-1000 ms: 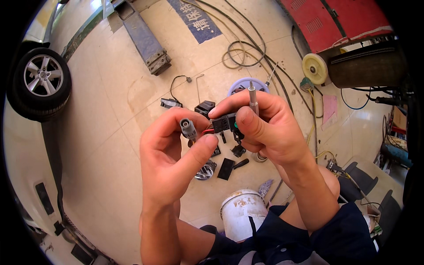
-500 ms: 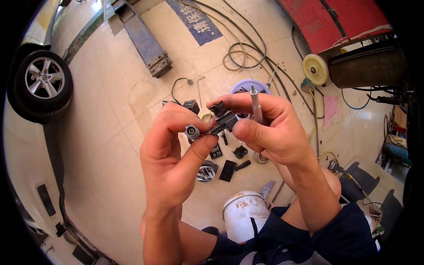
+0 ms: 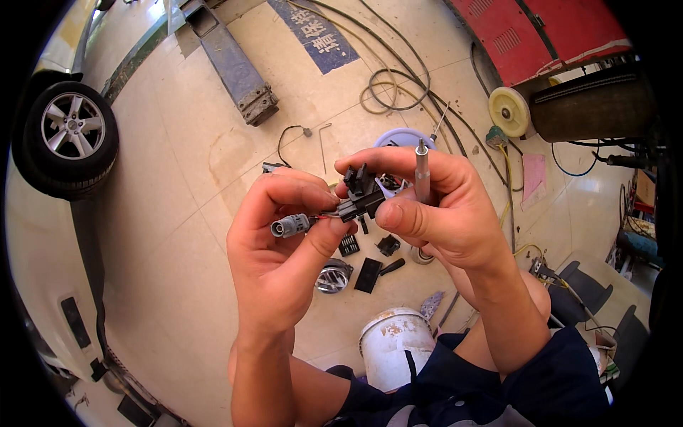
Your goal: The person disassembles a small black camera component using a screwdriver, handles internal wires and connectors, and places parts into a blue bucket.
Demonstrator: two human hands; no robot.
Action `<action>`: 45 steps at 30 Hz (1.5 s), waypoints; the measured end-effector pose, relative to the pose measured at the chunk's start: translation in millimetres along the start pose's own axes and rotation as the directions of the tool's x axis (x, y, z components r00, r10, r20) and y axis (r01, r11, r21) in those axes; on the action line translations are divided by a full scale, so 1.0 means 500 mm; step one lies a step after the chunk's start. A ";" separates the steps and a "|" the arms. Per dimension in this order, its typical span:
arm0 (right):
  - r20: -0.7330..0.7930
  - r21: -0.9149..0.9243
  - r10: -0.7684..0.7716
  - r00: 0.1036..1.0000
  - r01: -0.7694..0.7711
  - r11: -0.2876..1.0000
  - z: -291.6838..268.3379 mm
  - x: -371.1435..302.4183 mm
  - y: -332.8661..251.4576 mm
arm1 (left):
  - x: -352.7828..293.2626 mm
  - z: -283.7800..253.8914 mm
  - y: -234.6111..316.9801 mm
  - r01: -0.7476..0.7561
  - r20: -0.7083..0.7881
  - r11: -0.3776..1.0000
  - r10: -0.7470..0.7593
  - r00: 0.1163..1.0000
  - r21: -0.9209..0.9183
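A black plastic connector is held up between my two hands, above the floor. My left hand is closed, thumb and fingers pinching the thin wires at the connector's left end. A grey round plug sticks out to the left across that hand's fingers, its open end facing left. My right hand is closed too, its fingers gripping the connector's right part. The same hand keeps a slim screwdriver-like tool upright between thumb and forefinger, metal tip upward. Fingers hide part of the wires and connector.
Below my hands lie a round chrome-and-black part, a black flat box and small black pieces. A white bucket stands close to me, a pale purple basin beyond my right hand. Hoses coil farther off; a car wheel is at left.
The grey plug has swung left and turned its open end leftward. The black connector has tilted slightly in my fingers. The tool has shifted a little to the right.
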State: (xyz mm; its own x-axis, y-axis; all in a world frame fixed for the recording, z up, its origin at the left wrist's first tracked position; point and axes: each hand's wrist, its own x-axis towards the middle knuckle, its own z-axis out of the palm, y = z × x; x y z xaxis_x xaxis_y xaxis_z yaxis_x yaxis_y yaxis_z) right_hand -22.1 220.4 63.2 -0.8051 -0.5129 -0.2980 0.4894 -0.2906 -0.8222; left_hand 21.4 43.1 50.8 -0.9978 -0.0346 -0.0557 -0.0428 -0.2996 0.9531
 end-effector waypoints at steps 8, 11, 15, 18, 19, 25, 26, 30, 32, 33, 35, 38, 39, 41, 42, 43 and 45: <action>-0.008 0.015 -0.059 0.998 0.059 0.998 0.001 0.001 0.009 | -0.001 -0.005 -0.001 0.018 0.011 0.999 -0.018 1.000 -0.031; -0.030 0.020 -0.075 0.997 0.075 0.997 0.004 0.005 0.012 | -0.001 -0.004 0.003 0.045 0.003 0.998 -0.045 0.999 -0.044; -0.017 0.016 -0.095 0.995 0.095 0.995 0.003 0.005 0.016 | -0.003 -0.004 0.004 0.048 -0.006 0.997 -0.049 0.999 -0.058; -0.011 0.005 -0.120 0.993 0.120 0.993 0.001 0.007 0.018 | -0.005 -0.008 0.003 0.055 0.000 0.996 -0.055 0.999 -0.065; -0.008 0.007 -0.120 0.993 0.120 0.993 0.002 0.007 0.016 | -0.006 -0.009 0.005 0.063 0.000 0.996 -0.063 0.998 -0.065; 0.001 0.002 -0.104 0.995 0.104 0.995 0.004 0.006 0.010 | -0.005 -0.002 0.014 0.078 -0.002 0.994 -0.079 0.997 -0.072; 0.002 0.005 -0.104 0.995 0.104 0.995 0.005 0.006 0.010 | -0.006 -0.002 0.014 0.081 0.000 0.994 -0.081 0.997 -0.078; 0.010 0.014 -0.087 0.996 0.087 0.996 0.005 0.009 0.015 | -0.006 -0.006 0.013 0.052 -0.003 0.998 -0.052 0.999 -0.035; 0.014 0.019 -0.076 0.997 0.076 0.997 0.006 0.009 0.017 | -0.006 -0.009 0.010 0.022 0.012 1.000 -0.022 1.000 -0.018; 0.014 0.017 -0.083 0.996 0.083 0.996 0.006 0.009 0.017 | -0.005 -0.010 0.010 0.010 0.021 1.000 -0.010 1.000 -0.006; 0.018 0.012 -0.102 0.995 0.101 0.995 0.005 0.010 0.018 | -0.005 -0.013 0.011 -0.005 0.040 0.999 0.003 0.999 0.037; 0.021 0.016 -0.122 0.992 0.121 0.992 0.008 0.011 0.020 | -0.007 -0.008 0.012 0.023 0.008 0.999 -0.023 1.000 0.022; 0.023 0.014 -0.119 0.993 0.119 0.993 0.008 0.011 0.020 | -0.008 -0.009 0.012 0.023 0.008 0.999 -0.024 1.000 0.027; 0.027 0.005 -0.108 0.994 0.107 0.994 0.006 0.011 0.018 | -0.008 -0.010 0.012 0.024 0.010 0.999 -0.024 1.000 0.034; 0.029 -0.003 -0.099 0.995 0.099 0.995 0.005 0.010 0.016 | -0.008 -0.009 0.012 0.024 0.009 0.999 -0.024 1.000 0.031; 0.031 -0.007 -0.093 0.995 0.094 0.996 0.004 0.010 0.015 | -0.008 -0.008 0.013 0.024 0.009 0.999 -0.025 1.000 0.028; 0.039 -0.010 -0.081 0.996 0.081 0.997 0.004 0.011 0.016 | -0.009 -0.007 0.014 0.024 0.004 0.999 -0.024 1.000 0.026</action>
State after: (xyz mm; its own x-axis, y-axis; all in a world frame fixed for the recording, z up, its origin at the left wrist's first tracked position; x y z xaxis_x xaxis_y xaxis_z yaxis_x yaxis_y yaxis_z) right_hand -21.8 213.7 55.9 -0.8281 -0.5191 -0.2114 0.4193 -0.3233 -0.8483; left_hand 25.8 37.9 56.7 -0.9967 -0.0238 -0.0778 -0.0682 -0.2753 0.9589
